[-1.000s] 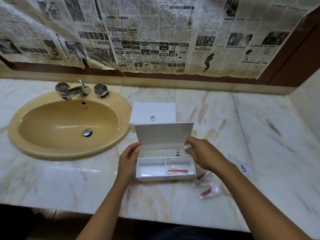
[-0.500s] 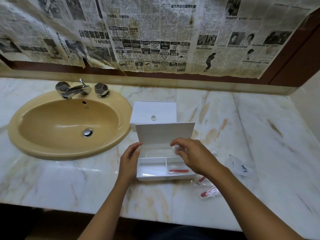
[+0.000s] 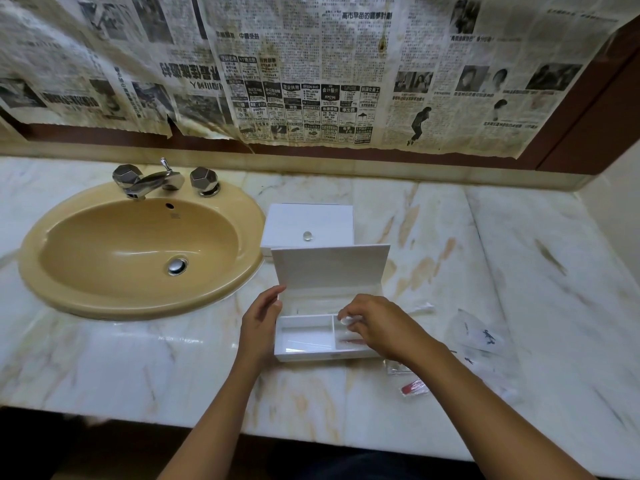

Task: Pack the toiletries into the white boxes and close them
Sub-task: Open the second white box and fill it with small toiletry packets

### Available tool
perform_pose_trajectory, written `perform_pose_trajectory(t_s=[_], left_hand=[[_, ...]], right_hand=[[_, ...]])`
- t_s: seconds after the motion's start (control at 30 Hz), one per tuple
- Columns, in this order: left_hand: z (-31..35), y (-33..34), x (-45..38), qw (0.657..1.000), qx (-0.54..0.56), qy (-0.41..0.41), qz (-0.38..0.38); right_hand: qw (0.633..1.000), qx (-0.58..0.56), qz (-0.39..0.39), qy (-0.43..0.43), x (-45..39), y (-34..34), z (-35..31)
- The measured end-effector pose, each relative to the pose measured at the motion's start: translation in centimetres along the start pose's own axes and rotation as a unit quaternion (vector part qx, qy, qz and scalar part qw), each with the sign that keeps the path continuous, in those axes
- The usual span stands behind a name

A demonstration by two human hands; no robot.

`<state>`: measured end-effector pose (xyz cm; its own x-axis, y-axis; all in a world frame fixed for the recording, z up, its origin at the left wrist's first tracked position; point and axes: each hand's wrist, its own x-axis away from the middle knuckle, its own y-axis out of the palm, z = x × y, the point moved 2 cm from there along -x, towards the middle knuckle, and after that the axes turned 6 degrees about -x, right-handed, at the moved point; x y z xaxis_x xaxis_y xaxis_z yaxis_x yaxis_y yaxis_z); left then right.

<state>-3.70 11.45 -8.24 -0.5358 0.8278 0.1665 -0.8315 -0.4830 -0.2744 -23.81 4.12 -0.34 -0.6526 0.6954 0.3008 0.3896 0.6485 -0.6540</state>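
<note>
An open white box (image 3: pixel 304 355) stands on the marble counter with its lid (image 3: pixel 330 268) upright at the back. Its front is split into two compartments. The right one holds a red packet (image 3: pixel 349 341). My left hand (image 3: pixel 259 323) rests against the box's left side with straight fingers. My right hand (image 3: pixel 379 327) hovers over the right compartment and pinches a small white packet (image 3: pixel 346 320). Behind the open box stands a second white box (image 3: pixel 308 223), closed, with a small clear knob on top.
A tan sink (image 3: pixel 138 251) with chrome taps fills the left of the counter. To the right of the box lie a red packet (image 3: pixel 414 388), a white wrapped item (image 3: pixel 420 309) and clear plastic sachets (image 3: pixel 481 336). Newspaper covers the wall behind.
My right hand has carried the small white packet from beside the box's right edge leftward and down over the right compartment. My left hand has stayed at the box's left side.
</note>
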Motion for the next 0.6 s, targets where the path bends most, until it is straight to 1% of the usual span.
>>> perform_pose_trajectory(t_s=[0.17,0.27,0.43,0.6], left_hand=[[-0.1,0.0,0.1,1.000,-0.001,0.000,0.002],[-0.2,0.0,0.0,1.000,-0.003,-0.001,0.002],[0.1,0.1,0.2,1.000,0.006,-0.002,0.000],[0.2,0.1,0.2,1.000,0.003,-0.001,0.001]], right_hand=[[0.998,-0.031,0.056,0.016,0.3,-0.3,0.5],[0.996,-0.015,0.089,0.025,0.4,-0.5,0.9],[0.995,0.041,0.091,-0.010,0.5,-0.1,1.0],[0.995,0.072,0.069,-0.011,0.6,0.5,0.5]])
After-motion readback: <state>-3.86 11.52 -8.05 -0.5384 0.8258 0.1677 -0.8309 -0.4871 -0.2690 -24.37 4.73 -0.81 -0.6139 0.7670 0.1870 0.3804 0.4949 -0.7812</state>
